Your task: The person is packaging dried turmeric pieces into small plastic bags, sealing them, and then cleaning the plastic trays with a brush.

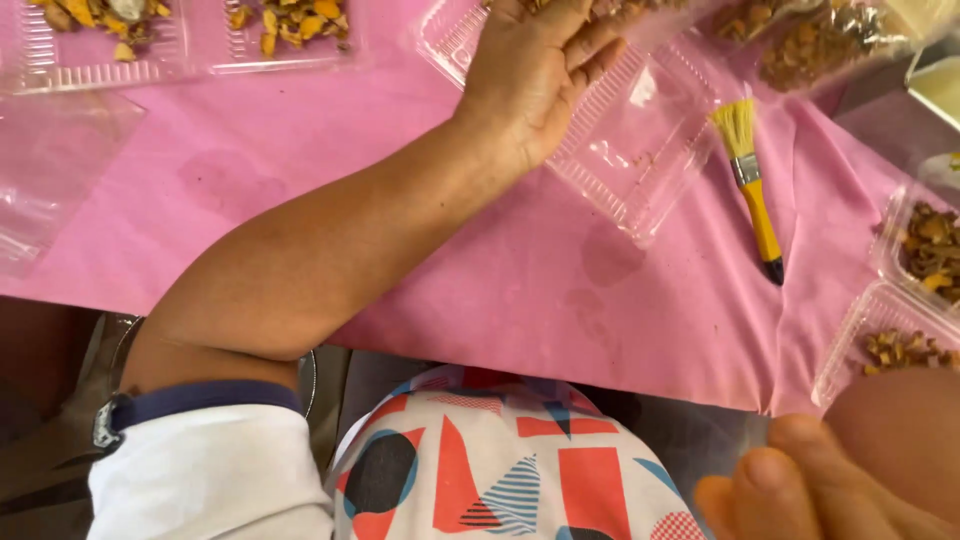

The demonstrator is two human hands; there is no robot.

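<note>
**Q:** Where was your left hand, and how did its fingers lie?

**A:** My left hand (535, 75) reached across the pink tablecloth (300, 170) to the far edge of the table. Its palm rested on the open clear plastic clamshell container (640, 150), fingers (590, 60) loosely together and slightly curled, their tips over a heap of brownish dried pieces (610, 8) at the top edge. Whether the tips pinched any piece I could not tell; they ran out of view.

**Q:** And the right hand?

**A:** Only part of my right hand (800, 485) showed, at the lower right corner, near my lap. The visible fingers lay side by side, holding nothing I could see.

**Q:** What lay about the container?

**A:** Just beside it, to the right, lay a paintbrush (752, 185) with a yellow handle and pale bristles, bristles pointing away from me. Further right stood two clear trays of brown dried pieces (915, 345). At the upper left, well apart, were two trays of orange-yellow pieces (290, 25). A patterned cloth (500, 460) covered my lap.
</note>
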